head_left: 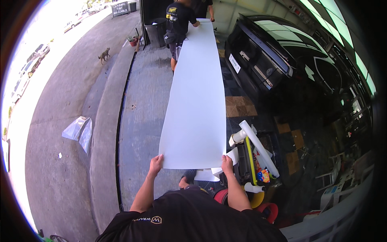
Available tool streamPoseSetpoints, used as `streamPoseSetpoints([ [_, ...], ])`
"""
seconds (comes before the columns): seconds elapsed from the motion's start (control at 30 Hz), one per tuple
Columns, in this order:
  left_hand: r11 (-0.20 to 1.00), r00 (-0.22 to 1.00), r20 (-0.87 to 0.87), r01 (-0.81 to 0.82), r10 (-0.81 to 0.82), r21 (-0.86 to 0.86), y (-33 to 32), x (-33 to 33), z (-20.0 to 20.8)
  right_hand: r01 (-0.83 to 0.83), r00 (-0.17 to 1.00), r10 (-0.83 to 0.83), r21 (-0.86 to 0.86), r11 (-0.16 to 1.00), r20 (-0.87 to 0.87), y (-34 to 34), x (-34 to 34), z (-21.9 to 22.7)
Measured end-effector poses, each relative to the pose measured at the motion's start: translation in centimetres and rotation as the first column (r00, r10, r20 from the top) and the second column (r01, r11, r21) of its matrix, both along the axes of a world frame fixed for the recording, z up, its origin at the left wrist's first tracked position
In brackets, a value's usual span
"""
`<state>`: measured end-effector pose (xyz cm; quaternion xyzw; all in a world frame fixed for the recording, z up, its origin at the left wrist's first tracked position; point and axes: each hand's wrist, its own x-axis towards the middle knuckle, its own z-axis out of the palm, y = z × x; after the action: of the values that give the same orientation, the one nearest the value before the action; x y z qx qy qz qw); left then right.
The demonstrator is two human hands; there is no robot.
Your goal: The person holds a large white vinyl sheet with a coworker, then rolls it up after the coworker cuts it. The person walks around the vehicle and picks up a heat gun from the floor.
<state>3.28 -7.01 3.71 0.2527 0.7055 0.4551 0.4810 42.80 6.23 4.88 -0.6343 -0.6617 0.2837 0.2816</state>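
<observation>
A long white sheet of film (195,105) stretches away from me, held out above the floor. My left hand (156,164) is closed on its near left corner, and my right hand (227,164) grips the near right corner. Both arms reach forward, with the near edge running between my hands. At the far end a person in a black shirt (177,24) stands on the left side with a hand at the sheet. Another person's hand (212,18) is at the far right corner.
A black car (262,60) stands at the right. Nearer lie a white roll (260,149), a black bin with a yellow-green edge (244,159) and red buckets (268,211). Far left are a grey trash can (156,33), a dog (104,55) and clear crumpled plastic (80,133) on the pavement.
</observation>
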Motion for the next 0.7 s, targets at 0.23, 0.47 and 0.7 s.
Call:
streamPoseSetpoints([
  [0.23, 0.998, 0.999, -0.044, -0.008, 0.011, 0.07, -0.3, -0.1, -0.7, -0.009, 1.0, 0.01, 0.045, 0.999, -0.024, -0.2, -0.1, -0.6],
  [0.47, 0.997, 0.999, -0.029, 0.016, -0.014, 0.073, -0.5, -0.1, -1.1, 0.03, 0.999, -0.03, -0.009, 1.0, 0.016, -0.2, 0.3, -0.6],
  [0.7, 0.998, 0.999, 0.034, -0.005, 0.003, 0.058, -0.4, 0.3, -0.3, 0.011, 1.0, -0.01, 0.047, 0.999, -0.015, -0.1, 0.4, -0.3],
])
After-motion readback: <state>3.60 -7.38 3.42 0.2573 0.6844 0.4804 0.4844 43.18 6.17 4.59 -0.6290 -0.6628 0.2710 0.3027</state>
